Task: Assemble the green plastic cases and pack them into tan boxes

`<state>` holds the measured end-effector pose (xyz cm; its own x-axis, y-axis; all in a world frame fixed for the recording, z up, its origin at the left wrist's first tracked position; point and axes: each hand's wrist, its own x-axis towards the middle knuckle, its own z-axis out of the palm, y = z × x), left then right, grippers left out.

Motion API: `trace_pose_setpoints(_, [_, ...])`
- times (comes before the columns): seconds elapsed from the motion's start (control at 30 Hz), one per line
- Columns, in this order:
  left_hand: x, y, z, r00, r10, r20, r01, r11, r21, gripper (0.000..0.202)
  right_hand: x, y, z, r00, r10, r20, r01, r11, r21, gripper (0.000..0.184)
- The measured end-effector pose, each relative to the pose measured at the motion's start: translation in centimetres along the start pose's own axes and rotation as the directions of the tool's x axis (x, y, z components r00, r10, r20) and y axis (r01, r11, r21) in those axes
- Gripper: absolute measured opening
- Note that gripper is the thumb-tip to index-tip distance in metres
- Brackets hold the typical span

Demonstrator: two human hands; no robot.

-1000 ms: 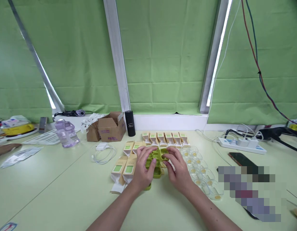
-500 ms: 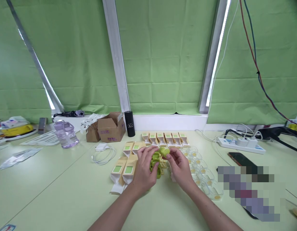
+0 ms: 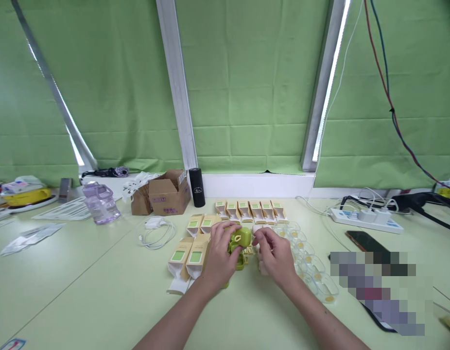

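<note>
My left hand is closed around a small, rounded green case with a pale yellow loop on its face. Just to the right, my right hand has thumb and fingertips pinched together; whatever they hold is too small to make out. Below the held case, more green cases sit on the table, partly covered by my left hand. Small yellow loop pieces lie between the hands. White rounded pieces stand beside and partly behind my right hand.
Clear plastic shells with yellow dots stand in rows to the right. Open paper boxes with green windows are at left, others behind. Farther out are a cardboard box, black bottle, purple water bottle, power strip and phone.
The green case has turned in my left hand, and its yellow loop now faces me. My right hand has let go of it and sits slightly to the right, fingertips pinched.
</note>
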<state>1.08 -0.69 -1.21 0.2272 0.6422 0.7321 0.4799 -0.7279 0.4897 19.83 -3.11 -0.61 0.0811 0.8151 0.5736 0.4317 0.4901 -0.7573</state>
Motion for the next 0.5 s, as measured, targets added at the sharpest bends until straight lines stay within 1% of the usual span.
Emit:
trace_pose_setpoints(0.07, [0.2,-0.3,0.1,0.995,-0.095,-0.032,0.092,0.993,-0.075,0.046,0.4,0.0,-0.9,0.999,-0.028,-0.028,0.022,0.985,-0.173,0.034])
trace_pose_setpoints(0.13, [0.5,-0.6,0.2,0.976,-0.216,-0.037,0.207,0.963,-0.174,0.044,0.9,-0.2,-1.6,0.999,-0.035,-0.022,0.024,0.927,-0.373,0.026])
trace_pose_setpoints(0.2, [0.8,-0.9,0.2,0.943,-0.332,-0.012,0.313,0.9,-0.302,0.045,1.3,-0.4,-2.2,0.998,-0.043,0.055,0.066,0.845,-0.531,0.019])
trace_pose_setpoints(0.23, [0.9,-1.0,0.2,0.926,-0.378,0.012,0.353,0.853,-0.384,0.047,1.4,-0.5,-2.4,0.993,-0.044,0.106,0.098,0.803,-0.587,0.017])
trace_pose_setpoints(0.3, [1.1,-1.2,0.2,0.897,-0.437,0.071,0.399,0.73,-0.555,0.055,1.6,-0.8,-2.7,0.977,-0.036,0.209,0.166,0.741,-0.65,0.013])
trace_pose_setpoints(0.37, [1.3,-1.3,0.2,0.874,-0.47,0.123,0.416,0.594,-0.688,0.062,1.5,-1.0,-2.8,0.955,-0.017,0.296,0.219,0.713,-0.667,0.009])
trace_pose_setpoints(0.43, [1.4,-1.3,0.1,0.853,-0.5,0.15,0.421,0.488,-0.765,0.065,1.3,-1.0,-2.8,0.927,0.007,0.375,0.262,0.702,-0.662,0.008])
trace_pose_setpoints(0.5, [1.4,-1.5,0.0,0.837,-0.522,0.165,0.411,0.401,-0.819,0.065,1.0,-1.1,-2.9,0.894,0.032,0.447,0.304,0.69,-0.657,0.016])
